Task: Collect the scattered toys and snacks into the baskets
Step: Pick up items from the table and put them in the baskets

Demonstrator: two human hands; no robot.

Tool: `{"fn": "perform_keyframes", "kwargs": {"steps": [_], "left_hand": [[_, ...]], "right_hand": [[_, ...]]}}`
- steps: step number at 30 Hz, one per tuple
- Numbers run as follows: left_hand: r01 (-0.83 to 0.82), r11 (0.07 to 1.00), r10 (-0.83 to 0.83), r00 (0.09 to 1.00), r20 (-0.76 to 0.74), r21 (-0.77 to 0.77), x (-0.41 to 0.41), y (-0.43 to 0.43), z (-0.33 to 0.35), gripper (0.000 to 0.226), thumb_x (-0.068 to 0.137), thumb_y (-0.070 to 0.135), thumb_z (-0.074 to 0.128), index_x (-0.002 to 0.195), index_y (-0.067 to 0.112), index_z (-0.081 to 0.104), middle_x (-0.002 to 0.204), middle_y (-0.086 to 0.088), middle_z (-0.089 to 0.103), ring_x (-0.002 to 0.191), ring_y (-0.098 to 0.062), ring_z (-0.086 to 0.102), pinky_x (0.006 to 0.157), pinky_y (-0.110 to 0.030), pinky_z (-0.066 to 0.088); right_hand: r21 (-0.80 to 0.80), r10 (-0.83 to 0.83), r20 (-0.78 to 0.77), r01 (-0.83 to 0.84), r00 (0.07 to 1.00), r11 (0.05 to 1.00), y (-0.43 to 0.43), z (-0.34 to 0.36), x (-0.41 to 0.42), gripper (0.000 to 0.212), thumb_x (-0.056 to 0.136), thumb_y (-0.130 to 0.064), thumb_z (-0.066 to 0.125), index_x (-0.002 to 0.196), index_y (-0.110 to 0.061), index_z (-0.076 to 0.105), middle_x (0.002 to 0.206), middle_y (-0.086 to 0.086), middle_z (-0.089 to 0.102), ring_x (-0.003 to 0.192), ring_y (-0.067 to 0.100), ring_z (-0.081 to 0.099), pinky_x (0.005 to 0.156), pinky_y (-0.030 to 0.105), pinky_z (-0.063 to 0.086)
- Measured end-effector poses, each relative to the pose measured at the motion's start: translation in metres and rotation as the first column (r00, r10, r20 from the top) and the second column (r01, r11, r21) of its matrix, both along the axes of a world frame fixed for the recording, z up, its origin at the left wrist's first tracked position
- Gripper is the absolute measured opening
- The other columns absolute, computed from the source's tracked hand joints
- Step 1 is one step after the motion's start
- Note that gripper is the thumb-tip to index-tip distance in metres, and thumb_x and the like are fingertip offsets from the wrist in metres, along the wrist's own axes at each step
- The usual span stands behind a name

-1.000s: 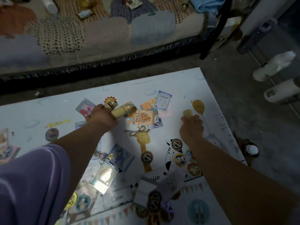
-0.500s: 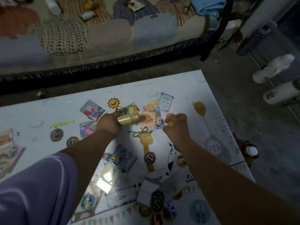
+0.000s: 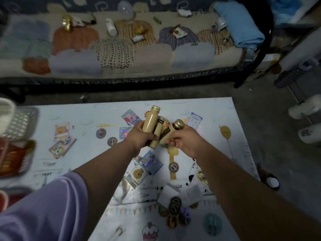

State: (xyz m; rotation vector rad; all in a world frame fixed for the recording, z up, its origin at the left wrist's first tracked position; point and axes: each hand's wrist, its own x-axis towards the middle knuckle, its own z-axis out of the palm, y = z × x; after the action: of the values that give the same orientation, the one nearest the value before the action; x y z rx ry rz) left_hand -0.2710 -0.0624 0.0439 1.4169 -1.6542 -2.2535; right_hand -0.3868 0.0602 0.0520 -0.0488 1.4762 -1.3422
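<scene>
My left hand (image 3: 139,138) clamps two bottles (image 3: 152,126); right hand (image 3: 185,141) closed round third bottle (image 3: 172,132). Smooth, rigid, likely slippery; grip mid-body.

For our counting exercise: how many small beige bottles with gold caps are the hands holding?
3. Two in the left hand: the tall beige bottle and a shorter one. One in the right hand. Others may be hidden.

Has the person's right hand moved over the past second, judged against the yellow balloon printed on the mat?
Yes. The right hand was beside the yellow balloon; it has shifted left, away from it, and now meets the left hand, holding a small bottle.
</scene>
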Motion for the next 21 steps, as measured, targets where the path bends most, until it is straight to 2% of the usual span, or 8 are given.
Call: {"fn": "perform_keyframes", "kwargs": {"steps": [3, 5, 7, 9, 12, 15, 18, 21], "left_hand": [[-0.027, 0.996, 0.028, 1.0, -0.011, 0.08, 0.023, 0.006, 0.029, 0.043, 0.077, -0.01, 0.065, 0.101, 0.024, 0.054, 0.093, -0.005, 0.061, 0.08, -0.02, 0.058, 0.065, -0.029, 0.051], [-0.073, 0.99, 0.078, 0.996, -0.041, 0.124, 0.037, 0.012, 0.044, 0.037, 0.08, -0.008, 0.063, 0.096, 0.024, 0.055, 0.087, -0.004, 0.061, 0.075, -0.018, 0.059, 0.062, -0.028, 0.051], [-0.141, 0.979, 0.151, 0.986, -0.062, 0.145, 0.056, 0.018, 0.059, 0.032, 0.081, -0.005, 0.064, 0.098, 0.022, 0.057, 0.085, -0.004, 0.063, 0.073, -0.018, 0.06, 0.057, -0.027, 0.051], [-0.183, 0.97, 0.197, 0.977, -0.079, 0.16, 0.073, 0.023, 0.071, 0.03, 0.082, -0.003, 0.064, 0.103, 0.018, 0.058, 0.087, -0.006, 0.063, 0.073, -0.018, 0.061, 0.056, -0.026, 0.053], [-0.265, 0.953, 0.282, 0.953, -0.111, 0.146, 0.103, 0.024, 0.091, 0.038, 0.082, -0.004, 0.062, 0.118, 0.008, 0.055, 0.09, -0.01, 0.063, 0.074, -0.02, 0.061, 0.058, -0.024, 0.054], [-0.338, 0.937, 0.347, 0.93, -0.122, 0.087, 0.136, 0.019, 0.109, 0.051, 0.069, -0.001, 0.068, 0.118, 0.003, 0.056, 0.103, -0.019, 0.065, 0.085, -0.027, 0.061, 0.075, -0.034, 0.052], [-0.372, 0.928, 0.371, 0.919, -0.13, 0.019, 0.168, 0.013, 0.122, 0.04, 0.077, -0.005, 0.065, 0.113, 0.009, 0.056, 0.095, -0.011, 0.064, 0.079, -0.02, 0.059, 0.067, -0.027, 0.048], [-0.404, 0.913, 0.393, 0.908, -0.145, -0.061, 0.197, 0.005, 0.13, 0.046, 0.081, 0.002, 0.067, 0.123, 0.016, 0.052, 0.092, -0.002, 0.063, 0.075, -0.013, 0.057, 0.06, -0.018, 0.045]], "right_hand": [[0.075, 0.101, -0.133, -0.092, 0.986, 0.993, 0.0, 0.019, 0.017, 0.002, 0.091, -0.007, 0.057, 0.09, -0.009, 0.058, 0.07, 0.01, 0.057, 0.047, 0.013, 0.05, 0.041, 0.022, 0.032], [0.107, 0.146, -0.189, -0.128, 0.971, 0.986, -0.002, 0.03, 0.031, 0.018, 0.089, -0.029, 0.063, 0.09, -0.011, 0.062, 0.07, 0.013, 0.058, 0.05, 0.014, 0.051, 0.046, 0.024, 0.034], [0.074, 0.148, -0.15, -0.139, 0.978, 0.988, -0.008, 0.043, 0.051, 0.031, 0.083, -0.04, 0.068, 0.098, -0.013, 0.065, 0.089, 0.018, 0.068, 0.073, 0.02, 0.063, 0.062, 0.031, 0.049], [0.018, 0.1, -0.047, -0.099, 0.994, 0.995, -0.016, 0.051, 0.07, 0.032, 0.087, -0.029, 0.067, 0.112, -0.013, 0.058, 0.106, 0.013, 0.069, 0.092, 0.026, 0.067, 0.079, 0.04, 0.055], [-0.002, 0.11, 0.021, -0.11, 0.994, 0.994, -0.03, 0.068, 0.104, 0.029, 0.089, -0.015, 0.063, 0.116, -0.017, 0.052, 0.098, 0.008, 0.067, 0.083, 0.025, 0.065, 0.072, 0.038, 0.053], [-0.033, 0.141, 0.095, -0.138, 0.985, 0.99, -0.044, 0.082, 0.136, 0.034, 0.086, -0.005, 0.063, 0.117, -0.015, 0.054, 0.099, 0.012, 0.066, 0.086, 0.03, 0.064, 0.078, 0.045, 0.053], [-0.047, 0.158, 0.161, -0.152, 0.974, 0.987, -0.06, 0.093, 0.164, 0.033, 0.085, -0.004, 0.064, 0.116, -0.012, 0.056, 0.101, 0.015, 0.067, 0.09, 0.034, 0.064, 0.083, 0.052, 0.053], [-0.059, 0.16, 0.21, -0.151, 0.964, 0.987, -0.077, 0.098, 0.19, 0.04, 0.082, -0.007, 0.066, 0.121, -0.008, 0.055, 0.109, 0.019, 0.066, 0.097, 0.036, 0.064, 0.09, 0.056, 0.05]]}}
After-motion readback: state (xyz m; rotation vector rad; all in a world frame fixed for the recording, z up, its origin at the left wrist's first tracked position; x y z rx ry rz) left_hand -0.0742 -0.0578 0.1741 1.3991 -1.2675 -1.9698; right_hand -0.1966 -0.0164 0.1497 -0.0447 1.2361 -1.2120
